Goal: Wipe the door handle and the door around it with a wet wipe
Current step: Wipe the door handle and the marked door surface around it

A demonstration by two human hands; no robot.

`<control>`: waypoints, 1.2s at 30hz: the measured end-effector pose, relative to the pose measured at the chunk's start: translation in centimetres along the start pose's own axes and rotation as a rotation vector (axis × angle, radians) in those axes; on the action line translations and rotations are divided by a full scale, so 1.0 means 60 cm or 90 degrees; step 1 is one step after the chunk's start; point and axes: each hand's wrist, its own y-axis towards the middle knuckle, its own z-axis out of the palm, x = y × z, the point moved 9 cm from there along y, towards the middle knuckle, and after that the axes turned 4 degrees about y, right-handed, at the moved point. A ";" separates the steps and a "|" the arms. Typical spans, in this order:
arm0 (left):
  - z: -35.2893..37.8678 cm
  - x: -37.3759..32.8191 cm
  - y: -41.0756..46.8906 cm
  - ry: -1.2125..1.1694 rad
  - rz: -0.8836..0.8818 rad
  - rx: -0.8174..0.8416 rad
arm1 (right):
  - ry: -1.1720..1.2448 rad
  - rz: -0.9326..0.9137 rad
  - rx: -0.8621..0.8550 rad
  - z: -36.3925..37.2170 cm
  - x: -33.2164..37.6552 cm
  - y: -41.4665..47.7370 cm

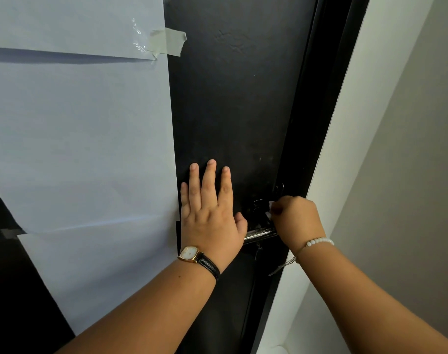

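Right hand (pixel 295 218): fingers curled tight around one white wet wipe (pixel 269 209), pressed to the black door (pixel 233 103) just above the single metal door handle (pixel 260 235). Left hand (pixel 211 215): fingers spread flat on the door beside the handle, gripping nothing. One watch (pixel 191 253), one bead bracelet (pixel 318 241). Three paper sheets (pixel 77 139), taped.

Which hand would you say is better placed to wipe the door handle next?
Right hand: it grips the wet wipe just above the door handle; the left hand lies flat on the door.
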 end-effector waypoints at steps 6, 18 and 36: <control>0.001 -0.001 0.000 0.000 0.003 0.005 | 0.016 -0.052 -0.084 -0.038 0.019 0.001; 0.002 0.001 -0.002 0.000 0.003 0.001 | 0.085 -0.020 -0.064 -0.008 0.002 0.007; 0.005 -0.002 -0.001 -0.005 -0.001 0.007 | 0.210 -0.092 -0.141 -0.022 0.028 -0.021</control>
